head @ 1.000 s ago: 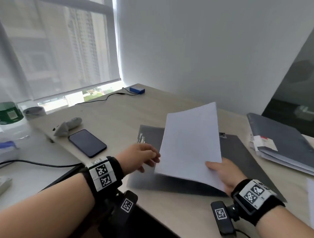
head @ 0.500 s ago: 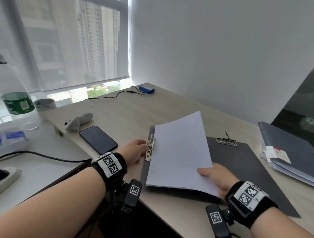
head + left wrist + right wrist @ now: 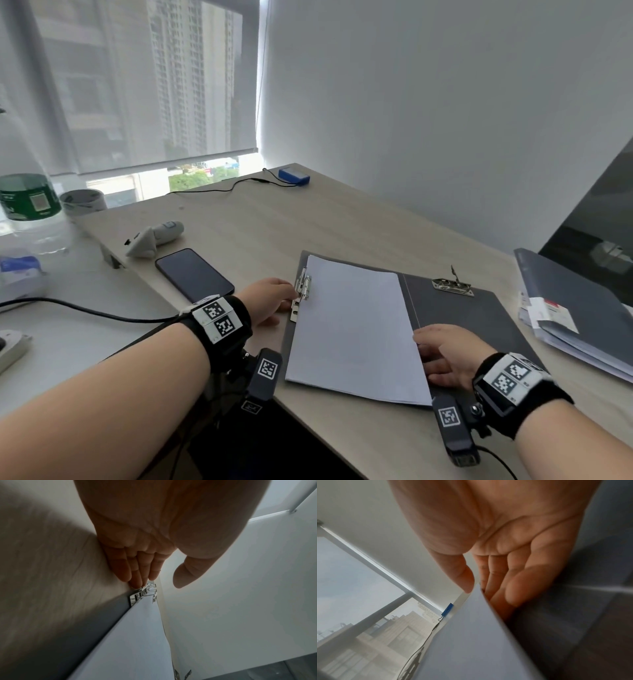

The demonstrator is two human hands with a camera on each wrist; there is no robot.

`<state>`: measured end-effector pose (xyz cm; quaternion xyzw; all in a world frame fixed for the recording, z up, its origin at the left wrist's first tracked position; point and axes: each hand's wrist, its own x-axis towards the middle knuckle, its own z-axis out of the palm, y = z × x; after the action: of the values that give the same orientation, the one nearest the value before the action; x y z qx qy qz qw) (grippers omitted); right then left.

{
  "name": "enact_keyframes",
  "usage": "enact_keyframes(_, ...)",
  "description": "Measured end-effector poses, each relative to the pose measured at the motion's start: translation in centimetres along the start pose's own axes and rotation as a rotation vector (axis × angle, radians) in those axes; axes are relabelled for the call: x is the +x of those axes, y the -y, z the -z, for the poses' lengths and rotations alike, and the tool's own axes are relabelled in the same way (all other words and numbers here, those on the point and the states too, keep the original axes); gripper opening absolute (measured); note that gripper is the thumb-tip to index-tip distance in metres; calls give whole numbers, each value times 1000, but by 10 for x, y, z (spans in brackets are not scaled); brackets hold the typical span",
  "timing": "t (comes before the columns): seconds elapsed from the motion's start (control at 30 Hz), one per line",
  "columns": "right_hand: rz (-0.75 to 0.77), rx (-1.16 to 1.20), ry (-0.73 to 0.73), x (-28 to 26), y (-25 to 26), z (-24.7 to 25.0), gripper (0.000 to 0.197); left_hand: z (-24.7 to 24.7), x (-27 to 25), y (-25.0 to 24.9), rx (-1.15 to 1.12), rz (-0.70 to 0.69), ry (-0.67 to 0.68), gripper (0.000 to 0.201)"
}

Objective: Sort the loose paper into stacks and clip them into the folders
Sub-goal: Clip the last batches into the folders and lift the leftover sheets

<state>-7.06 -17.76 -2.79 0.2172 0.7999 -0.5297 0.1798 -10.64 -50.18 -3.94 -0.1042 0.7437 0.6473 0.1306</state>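
Note:
An open dark grey folder (image 3: pixel 479 318) lies on the desk. A white paper stack (image 3: pixel 352 329) rests on its left half, with its left edge at the metal clip (image 3: pixel 301 291). My left hand (image 3: pixel 277 296) reaches that clip; its straight fingertips (image 3: pixel 136 583) touch the clip's lever (image 3: pixel 145 590) and the thumb stands apart. My right hand (image 3: pixel 435 353) pinches the stack's right edge, thumb (image 3: pixel 464 580) on top and fingers underneath. A second metal clip (image 3: pixel 452 286) sits on the folder's right half.
More grey folders with papers (image 3: pixel 582 318) are piled at the right. A phone (image 3: pixel 193 274), a white handheld device (image 3: pixel 154 236), a tape roll (image 3: pixel 84 202) and a bottle (image 3: pixel 29 202) lie to the left. A blue box (image 3: pixel 294 175) with a cable sits at the far edge.
The paper stack came down from a raised tilt to lie flat on the folder's left half. My left hand moved onto the clip. The right hand kept its hold on the edge.

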Motion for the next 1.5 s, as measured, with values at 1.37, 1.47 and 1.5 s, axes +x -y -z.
enact_keyframes(1.37,122,47,0,17,-14,2,14,3,13,-4,296,-120,9,21)
enact_keyframes(1.47,125,56,9,17,-14,1,11,4,11,-12,223,-26,29,26)
enact_keyframes(1.5,126,60,12,16,-15,1,11,4,12,-15,194,6,31,31)
